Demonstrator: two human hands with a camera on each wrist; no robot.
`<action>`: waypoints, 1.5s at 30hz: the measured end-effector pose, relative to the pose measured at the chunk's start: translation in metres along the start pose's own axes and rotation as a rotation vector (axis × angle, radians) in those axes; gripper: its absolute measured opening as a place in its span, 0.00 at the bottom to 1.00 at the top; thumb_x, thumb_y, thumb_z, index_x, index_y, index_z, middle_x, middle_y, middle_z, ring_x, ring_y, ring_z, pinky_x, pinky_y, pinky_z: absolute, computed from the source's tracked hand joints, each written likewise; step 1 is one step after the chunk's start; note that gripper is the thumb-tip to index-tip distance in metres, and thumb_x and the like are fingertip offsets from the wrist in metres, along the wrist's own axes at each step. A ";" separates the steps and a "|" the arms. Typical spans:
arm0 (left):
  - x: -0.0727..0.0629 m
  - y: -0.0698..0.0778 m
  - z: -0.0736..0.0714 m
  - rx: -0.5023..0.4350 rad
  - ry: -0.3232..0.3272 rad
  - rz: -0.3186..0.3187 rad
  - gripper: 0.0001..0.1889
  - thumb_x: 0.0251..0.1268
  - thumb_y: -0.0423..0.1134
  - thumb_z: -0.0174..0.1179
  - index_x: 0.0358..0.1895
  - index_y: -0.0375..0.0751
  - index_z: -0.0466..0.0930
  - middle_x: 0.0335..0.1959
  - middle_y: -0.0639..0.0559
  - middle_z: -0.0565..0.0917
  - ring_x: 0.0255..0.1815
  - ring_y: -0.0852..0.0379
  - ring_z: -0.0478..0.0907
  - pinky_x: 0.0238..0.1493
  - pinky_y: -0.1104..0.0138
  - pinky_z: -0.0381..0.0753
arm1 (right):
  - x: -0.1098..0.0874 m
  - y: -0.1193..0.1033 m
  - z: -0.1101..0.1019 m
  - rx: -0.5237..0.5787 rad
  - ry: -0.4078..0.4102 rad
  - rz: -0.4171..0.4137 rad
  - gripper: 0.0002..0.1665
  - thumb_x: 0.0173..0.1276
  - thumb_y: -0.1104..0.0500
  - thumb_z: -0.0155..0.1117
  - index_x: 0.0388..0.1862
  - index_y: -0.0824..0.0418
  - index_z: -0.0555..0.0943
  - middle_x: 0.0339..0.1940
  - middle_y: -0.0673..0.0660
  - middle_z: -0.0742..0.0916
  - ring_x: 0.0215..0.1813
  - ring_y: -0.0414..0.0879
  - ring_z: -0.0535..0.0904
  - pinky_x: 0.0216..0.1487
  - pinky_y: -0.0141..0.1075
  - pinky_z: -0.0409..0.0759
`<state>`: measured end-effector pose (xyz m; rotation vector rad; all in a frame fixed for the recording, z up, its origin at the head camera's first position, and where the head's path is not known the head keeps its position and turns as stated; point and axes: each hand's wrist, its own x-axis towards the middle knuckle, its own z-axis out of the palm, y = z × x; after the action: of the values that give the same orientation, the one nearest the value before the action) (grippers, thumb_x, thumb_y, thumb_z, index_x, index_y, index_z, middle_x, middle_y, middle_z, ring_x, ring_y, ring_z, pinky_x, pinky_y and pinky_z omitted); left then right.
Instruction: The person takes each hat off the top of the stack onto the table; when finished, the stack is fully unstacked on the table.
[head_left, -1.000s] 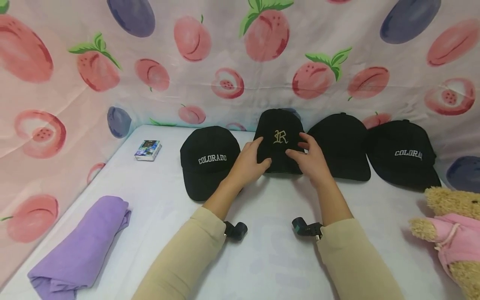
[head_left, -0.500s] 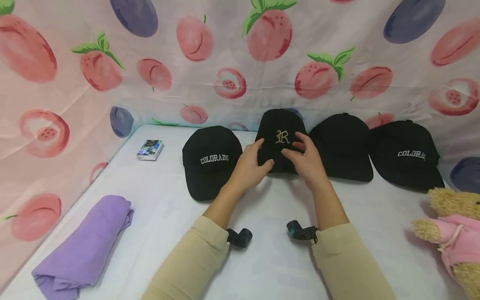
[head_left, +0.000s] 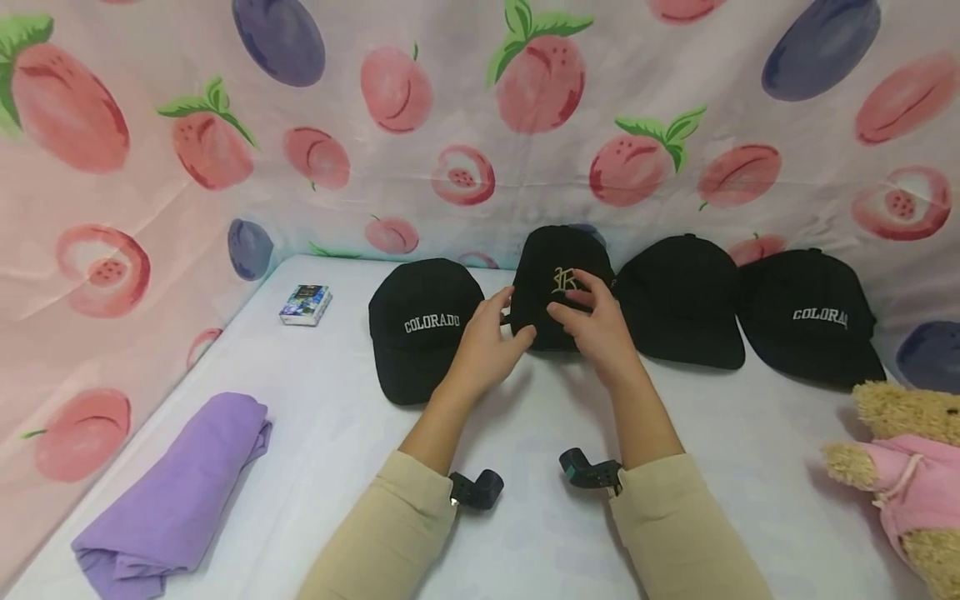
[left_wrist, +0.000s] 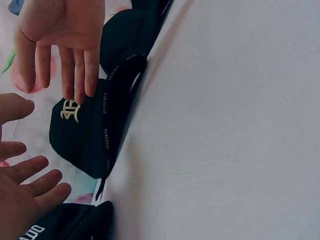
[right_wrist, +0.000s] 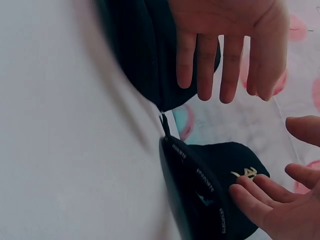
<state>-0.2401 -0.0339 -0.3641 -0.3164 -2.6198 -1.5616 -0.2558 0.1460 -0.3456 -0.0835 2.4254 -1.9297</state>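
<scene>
A black cap with a gold R emblem [head_left: 550,321] stands against the curtain, tilted upright. My left hand [head_left: 482,343] is at its lower left side, fingers spread and relaxed, overlapping the edge of a black COLORADO cap [head_left: 408,321]. In front of the R cap's right part is my right hand [head_left: 600,333], its fingers loosely bent and partly covering the emblem. Both wrist views show the hands with nothing gripped: the left hand [left_wrist: 30,195] and the right hand [right_wrist: 280,205] seem apart from the cap, though fingertip contact cannot be told.
Right of the R cap are a plain black cap [head_left: 678,308] and another COLORADO cap [head_left: 806,321]. A teddy bear in pink [head_left: 911,475] sits at the right edge. Folded purple cloth [head_left: 176,492] and a small box [head_left: 306,305] lie on the left of the white surface [head_left: 525,533].
My right hand has shifted left from the R cap's right edge to its front, covering part of the emblem. The left hand has barely moved. The caps stay in place; the head view tilts slightly.
</scene>
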 end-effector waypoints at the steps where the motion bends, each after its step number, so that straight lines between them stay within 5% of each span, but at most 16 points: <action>1: -0.001 0.000 -0.001 0.003 0.005 0.001 0.37 0.73 0.44 0.61 0.82 0.47 0.59 0.76 0.43 0.69 0.74 0.42 0.70 0.70 0.48 0.74 | -0.001 0.000 0.001 0.004 -0.002 0.002 0.46 0.76 0.56 0.63 0.86 0.50 0.52 0.80 0.64 0.66 0.75 0.61 0.72 0.75 0.55 0.70; 11: -0.009 0.003 -0.012 0.053 0.064 0.020 0.37 0.71 0.45 0.61 0.81 0.47 0.60 0.73 0.46 0.72 0.74 0.46 0.70 0.72 0.49 0.72 | -0.004 -0.006 0.012 0.039 -0.016 -0.024 0.45 0.75 0.56 0.64 0.85 0.51 0.54 0.79 0.65 0.68 0.73 0.60 0.75 0.71 0.55 0.75; 32: -0.016 0.014 -0.040 0.094 0.048 0.092 0.32 0.73 0.45 0.58 0.78 0.45 0.65 0.71 0.43 0.74 0.72 0.45 0.72 0.72 0.50 0.73 | -0.002 -0.009 0.041 0.096 -0.057 -0.043 0.44 0.74 0.55 0.66 0.84 0.49 0.58 0.78 0.65 0.70 0.72 0.59 0.76 0.69 0.55 0.77; 45: -0.021 0.017 -0.063 0.021 0.115 0.088 0.31 0.73 0.43 0.61 0.77 0.45 0.67 0.69 0.42 0.75 0.71 0.46 0.73 0.72 0.52 0.74 | 0.001 -0.011 0.054 0.134 -0.142 -0.112 0.44 0.74 0.57 0.67 0.84 0.46 0.58 0.78 0.60 0.70 0.75 0.55 0.73 0.69 0.56 0.76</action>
<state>-0.2182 -0.0843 -0.3230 -0.3253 -2.4983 -1.4774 -0.2534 0.0915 -0.3471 -0.3456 2.2405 -2.0495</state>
